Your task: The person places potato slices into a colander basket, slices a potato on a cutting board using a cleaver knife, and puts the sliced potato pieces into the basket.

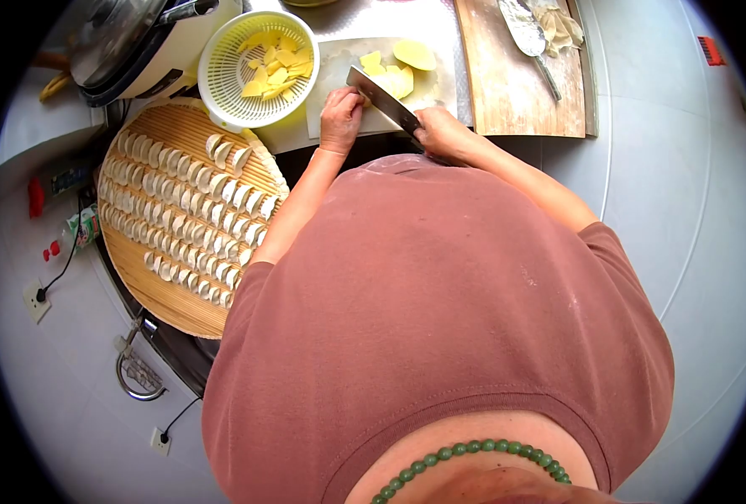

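My right hand (442,133) is wrapped round the handle of a kitchen knife (383,99), whose broad dark blade slants up and left over a white cutting board (327,63). Near the blade's far end is my left hand (341,119), its fingers curled together; whatever they may hold is hidden. Beyond the knife, yellow potato slices (396,82) lie on the board, with a larger cut potato piece (415,55) behind them. To the left, a white colander (213,99) contains more thin potato slices (279,67).
At the left, a round woven tray (129,260) bears rows of dumplings (175,197). A floury wooden board (499,92) sits on the right, with a scoop of flour (524,32) on it. A large lidded pot (112,42) stands at the upper left.
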A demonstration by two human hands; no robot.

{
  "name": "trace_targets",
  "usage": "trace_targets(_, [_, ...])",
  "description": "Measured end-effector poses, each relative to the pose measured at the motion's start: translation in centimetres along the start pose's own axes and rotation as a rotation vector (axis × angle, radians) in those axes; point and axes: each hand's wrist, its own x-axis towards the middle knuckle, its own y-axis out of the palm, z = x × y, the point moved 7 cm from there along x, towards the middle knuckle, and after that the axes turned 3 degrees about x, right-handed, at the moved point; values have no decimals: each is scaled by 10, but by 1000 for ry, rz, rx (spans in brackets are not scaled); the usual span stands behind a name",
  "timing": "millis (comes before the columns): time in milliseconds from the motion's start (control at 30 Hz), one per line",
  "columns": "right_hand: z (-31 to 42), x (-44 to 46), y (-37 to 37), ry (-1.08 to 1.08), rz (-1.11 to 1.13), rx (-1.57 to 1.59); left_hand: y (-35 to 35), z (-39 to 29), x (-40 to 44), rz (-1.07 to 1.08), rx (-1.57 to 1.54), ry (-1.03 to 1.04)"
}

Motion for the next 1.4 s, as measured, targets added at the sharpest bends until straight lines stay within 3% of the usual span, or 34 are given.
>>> trace_targets(467, [10, -21, -8, 85, 24, -46, 1, -6, 2, -16, 18, 19])
trace_targets(667, [1, -3, 0, -66, -15, -251, 1, -4, 2, -12, 7, 8])
trace_targets(767, [-26, 18, 17, -109, -43, -116, 2, -1, -2, 7, -16, -3])
trace_targets(1000, [-3, -3, 2, -10, 29, -3, 0, -1, -1, -7, -31, -3])
trace_targets(1400, [8, -14, -8, -36, 5, -141, 1, 1, -2, -12, -18, 1])
